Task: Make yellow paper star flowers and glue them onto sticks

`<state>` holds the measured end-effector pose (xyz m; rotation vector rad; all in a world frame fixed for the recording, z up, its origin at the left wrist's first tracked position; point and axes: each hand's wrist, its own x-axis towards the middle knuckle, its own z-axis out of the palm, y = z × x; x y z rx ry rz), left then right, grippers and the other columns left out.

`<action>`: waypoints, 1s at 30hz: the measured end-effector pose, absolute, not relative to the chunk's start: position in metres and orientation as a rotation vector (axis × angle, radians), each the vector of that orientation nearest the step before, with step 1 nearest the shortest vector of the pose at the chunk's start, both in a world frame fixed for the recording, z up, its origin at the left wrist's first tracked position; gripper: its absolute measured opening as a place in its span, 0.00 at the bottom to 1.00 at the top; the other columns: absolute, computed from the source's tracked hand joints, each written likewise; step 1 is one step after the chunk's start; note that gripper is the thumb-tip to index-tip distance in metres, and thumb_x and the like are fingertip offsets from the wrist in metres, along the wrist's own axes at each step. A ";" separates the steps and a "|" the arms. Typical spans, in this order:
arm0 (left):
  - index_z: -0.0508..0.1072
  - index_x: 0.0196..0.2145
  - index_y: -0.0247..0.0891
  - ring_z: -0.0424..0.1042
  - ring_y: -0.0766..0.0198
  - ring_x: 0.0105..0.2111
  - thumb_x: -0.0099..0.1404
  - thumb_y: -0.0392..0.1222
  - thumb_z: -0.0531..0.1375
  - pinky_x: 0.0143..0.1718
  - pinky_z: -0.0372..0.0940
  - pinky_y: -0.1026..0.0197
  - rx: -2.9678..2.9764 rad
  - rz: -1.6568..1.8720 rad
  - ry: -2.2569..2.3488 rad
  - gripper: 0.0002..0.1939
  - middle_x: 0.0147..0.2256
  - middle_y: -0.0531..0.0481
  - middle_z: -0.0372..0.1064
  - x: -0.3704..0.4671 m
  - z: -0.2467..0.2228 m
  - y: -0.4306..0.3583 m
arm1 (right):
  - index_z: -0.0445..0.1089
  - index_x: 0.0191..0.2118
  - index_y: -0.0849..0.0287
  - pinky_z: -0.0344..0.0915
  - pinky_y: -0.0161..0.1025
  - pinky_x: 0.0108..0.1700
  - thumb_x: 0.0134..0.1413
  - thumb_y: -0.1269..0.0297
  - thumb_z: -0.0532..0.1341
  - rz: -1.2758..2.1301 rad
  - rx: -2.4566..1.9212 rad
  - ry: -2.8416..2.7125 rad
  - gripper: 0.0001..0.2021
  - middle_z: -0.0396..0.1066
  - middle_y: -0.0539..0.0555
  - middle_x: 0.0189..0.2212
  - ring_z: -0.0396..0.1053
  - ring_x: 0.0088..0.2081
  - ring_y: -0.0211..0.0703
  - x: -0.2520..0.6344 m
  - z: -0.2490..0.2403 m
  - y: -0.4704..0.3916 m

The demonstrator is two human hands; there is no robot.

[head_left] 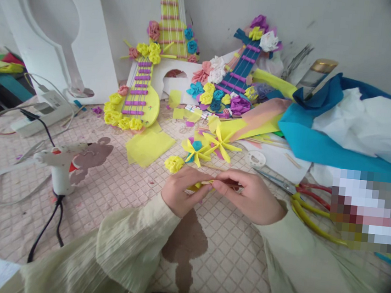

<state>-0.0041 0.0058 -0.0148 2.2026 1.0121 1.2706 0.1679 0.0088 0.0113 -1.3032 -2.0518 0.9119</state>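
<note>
My left hand (181, 190) and my right hand (254, 198) meet over the middle of the table, both closed in a pinch. A small piece of yellow paper (196, 186) shows between the fingers of my left hand. My right hand grips a thin wooden stick (236, 186), whose pale end reaches the yellow paper; the fingers hide most of both. Just beyond my hands lie a yellow crumpled-paper flower (174, 164) and two star-shaped yellow paper flowers, one (197, 153) with a blue centre and a larger one (221, 142).
A white glue gun (62, 166) stands at the left by a power strip (43, 113). Flower-trimmed paper guitars, one yellow (148, 100) and one blue (241, 68), lean at the back. Yellow paper squares (150, 146) lie flat. Scissors (291, 188) and blue paper (303, 134) are at right.
</note>
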 end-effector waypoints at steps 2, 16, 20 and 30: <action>0.72 0.33 0.34 0.69 0.65 0.29 0.55 0.34 0.58 0.34 0.65 0.60 2.197 1.263 1.017 0.07 0.29 0.46 0.73 -0.004 -0.015 0.005 | 0.70 0.30 0.60 0.62 0.33 0.27 0.50 0.57 0.55 0.922 -1.297 -2.040 0.12 0.70 0.51 0.25 0.65 0.26 0.35 0.168 0.012 0.009; 0.74 0.34 0.33 0.71 0.64 0.30 0.55 0.40 0.58 0.31 0.67 0.64 1.796 1.092 1.172 0.10 0.31 0.44 0.74 0.000 -0.012 0.000 | 0.69 0.26 0.59 0.63 0.33 0.28 0.47 0.62 0.58 0.651 -1.284 -1.935 0.07 0.71 0.50 0.24 0.65 0.25 0.34 0.163 0.008 0.004; 0.73 0.36 0.33 0.71 0.65 0.29 0.56 0.42 0.57 0.29 0.68 0.65 1.609 1.066 1.120 0.12 0.30 0.45 0.74 0.001 -0.011 -0.001 | 0.69 0.26 0.59 0.62 0.33 0.28 0.47 0.64 0.59 0.494 -1.251 -1.932 0.05 0.70 0.50 0.24 0.64 0.26 0.35 0.161 0.007 0.004; 0.74 0.32 0.30 0.71 0.64 0.28 0.55 0.42 0.58 0.30 0.68 0.64 1.494 1.050 1.165 0.12 0.29 0.43 0.73 0.002 -0.013 0.002 | 0.67 0.25 0.60 0.63 0.35 0.30 0.46 0.68 0.58 0.322 -1.197 -1.984 0.03 0.69 0.51 0.23 0.65 0.27 0.37 0.157 0.004 0.003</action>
